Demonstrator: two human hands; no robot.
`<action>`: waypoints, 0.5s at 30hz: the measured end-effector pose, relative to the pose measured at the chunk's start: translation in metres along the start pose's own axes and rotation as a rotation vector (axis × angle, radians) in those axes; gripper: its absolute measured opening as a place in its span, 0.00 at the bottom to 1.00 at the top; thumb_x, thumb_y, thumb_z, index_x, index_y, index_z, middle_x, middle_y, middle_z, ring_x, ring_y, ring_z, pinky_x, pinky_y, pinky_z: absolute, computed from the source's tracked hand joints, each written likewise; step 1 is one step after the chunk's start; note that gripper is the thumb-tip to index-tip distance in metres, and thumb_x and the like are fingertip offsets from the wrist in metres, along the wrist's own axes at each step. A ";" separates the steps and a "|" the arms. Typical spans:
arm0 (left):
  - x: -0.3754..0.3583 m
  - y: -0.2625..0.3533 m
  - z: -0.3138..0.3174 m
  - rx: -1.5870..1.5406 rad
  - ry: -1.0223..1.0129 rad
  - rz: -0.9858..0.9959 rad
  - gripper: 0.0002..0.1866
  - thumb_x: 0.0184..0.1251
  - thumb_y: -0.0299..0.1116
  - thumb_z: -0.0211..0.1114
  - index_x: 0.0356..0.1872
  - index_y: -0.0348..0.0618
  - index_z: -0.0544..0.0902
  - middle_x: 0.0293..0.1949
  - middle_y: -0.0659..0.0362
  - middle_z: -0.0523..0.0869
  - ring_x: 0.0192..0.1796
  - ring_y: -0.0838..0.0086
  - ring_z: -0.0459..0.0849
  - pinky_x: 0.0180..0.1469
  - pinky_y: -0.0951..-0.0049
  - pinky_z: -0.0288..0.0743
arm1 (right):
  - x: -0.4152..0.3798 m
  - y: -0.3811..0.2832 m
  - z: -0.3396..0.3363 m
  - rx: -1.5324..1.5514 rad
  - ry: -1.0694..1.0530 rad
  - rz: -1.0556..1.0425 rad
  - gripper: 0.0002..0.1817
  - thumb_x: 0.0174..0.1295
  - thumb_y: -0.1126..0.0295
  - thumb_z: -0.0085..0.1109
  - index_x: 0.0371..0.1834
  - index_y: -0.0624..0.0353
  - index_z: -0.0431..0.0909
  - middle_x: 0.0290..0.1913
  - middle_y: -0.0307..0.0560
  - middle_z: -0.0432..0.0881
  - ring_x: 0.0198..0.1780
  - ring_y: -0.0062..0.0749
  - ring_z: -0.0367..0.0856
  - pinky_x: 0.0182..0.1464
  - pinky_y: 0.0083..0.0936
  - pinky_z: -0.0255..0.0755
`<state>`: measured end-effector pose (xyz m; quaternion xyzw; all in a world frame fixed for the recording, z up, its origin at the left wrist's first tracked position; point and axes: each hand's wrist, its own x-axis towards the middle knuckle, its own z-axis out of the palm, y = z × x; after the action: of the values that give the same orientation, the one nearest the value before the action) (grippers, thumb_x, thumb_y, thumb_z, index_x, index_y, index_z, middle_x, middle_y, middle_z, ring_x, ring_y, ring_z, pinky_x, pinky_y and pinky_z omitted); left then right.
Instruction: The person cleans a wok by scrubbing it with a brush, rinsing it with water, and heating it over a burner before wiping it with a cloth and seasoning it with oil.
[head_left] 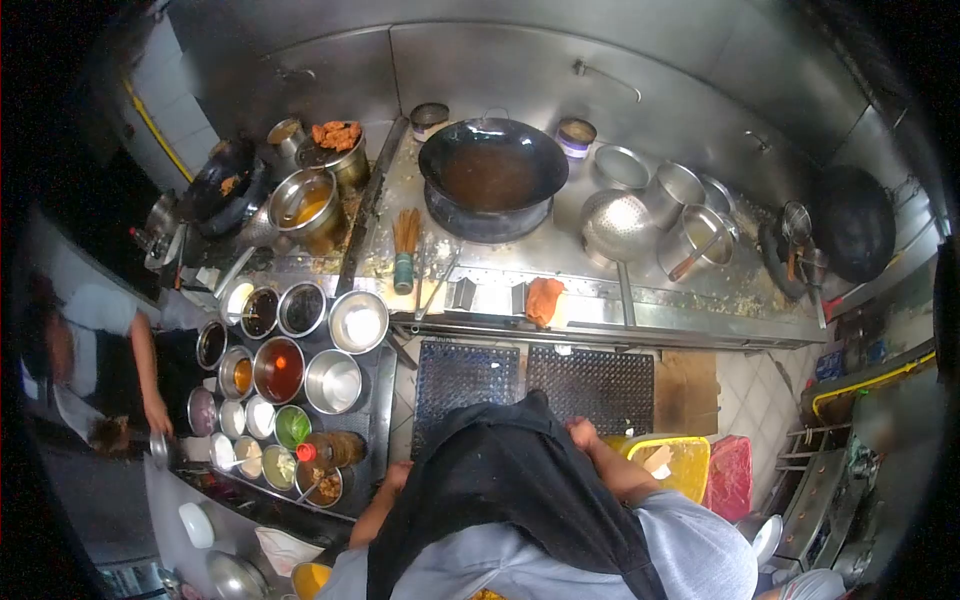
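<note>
My left hand (pixel 397 476) hangs low beside the black apron (pixel 490 455), near the counter of sauce and ingredient bowls; its fingers are mostly hidden. On the apron's other side is my right hand (pixel 580 433), fingers curled, close to the cloth; whether anything is in them I cannot make out. Ahead, a black wok (pixel 492 170) with brown liquid sits on the stove. A bamboo brush (pixel 405 250) lies left of it, and an orange cloth (pixel 544 300) rests on the stove's front edge.
Metal pots (pixel 676 192) and a perforated ladle (pixel 616 224) stand right of the wok. A bottle with a red cap (pixel 307 453) is among the bowls. A yellow bin (pixel 682 462) is at my right. Black mats (pixel 590 385) cover the floor. Another person's arm (pixel 147 370) is at far left.
</note>
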<state>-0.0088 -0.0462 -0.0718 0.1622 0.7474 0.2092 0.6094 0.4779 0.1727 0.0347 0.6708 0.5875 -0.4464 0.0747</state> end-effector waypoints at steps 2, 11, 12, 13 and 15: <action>0.001 -0.001 -0.001 -0.004 0.008 0.000 0.17 0.68 0.31 0.49 0.50 0.39 0.83 0.52 0.53 0.85 0.50 0.68 0.82 0.53 0.64 0.78 | 0.025 0.000 -0.009 0.551 -0.043 0.080 0.16 0.69 0.57 0.51 0.43 0.57 0.82 0.37 0.48 0.86 0.33 0.35 0.85 0.33 0.34 0.79; -0.052 0.045 -0.029 0.018 0.002 -0.110 0.10 0.71 0.37 0.56 0.43 0.48 0.84 0.28 0.60 0.83 0.24 0.75 0.78 0.24 0.67 0.72 | 0.123 -0.156 -0.133 0.937 0.333 -0.105 0.14 0.62 0.65 0.61 0.50 0.52 0.78 0.38 0.41 0.82 0.33 0.25 0.77 0.29 0.26 0.73; -0.066 0.059 -0.029 -0.007 0.029 -0.110 0.10 0.71 0.37 0.56 0.43 0.48 0.84 0.28 0.60 0.83 0.24 0.75 0.78 0.24 0.67 0.72 | 0.139 -0.167 -0.136 0.876 0.364 -0.099 0.17 0.61 0.65 0.63 0.52 0.54 0.77 0.40 0.43 0.82 0.35 0.26 0.78 0.29 0.26 0.73; -0.083 0.076 -0.030 0.078 0.060 0.021 0.10 0.72 0.38 0.56 0.44 0.48 0.84 0.28 0.62 0.84 0.22 0.76 0.76 0.22 0.69 0.71 | 0.162 -0.171 -0.137 0.818 0.395 -0.092 0.20 0.59 0.65 0.65 0.54 0.56 0.75 0.42 0.44 0.83 0.36 0.27 0.79 0.29 0.26 0.74; -0.100 0.094 -0.025 0.151 0.118 0.142 0.11 0.74 0.39 0.56 0.44 0.48 0.83 0.28 0.63 0.84 0.20 0.77 0.75 0.21 0.70 0.70 | 0.203 -0.175 -0.130 0.774 0.405 -0.130 0.23 0.57 0.64 0.68 0.55 0.57 0.74 0.44 0.46 0.83 0.39 0.32 0.81 0.33 0.28 0.76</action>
<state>-0.0145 -0.0178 0.0645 0.2477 0.7821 0.2039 0.5342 0.3768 0.4528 0.0467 0.6849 0.4208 -0.4970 -0.3269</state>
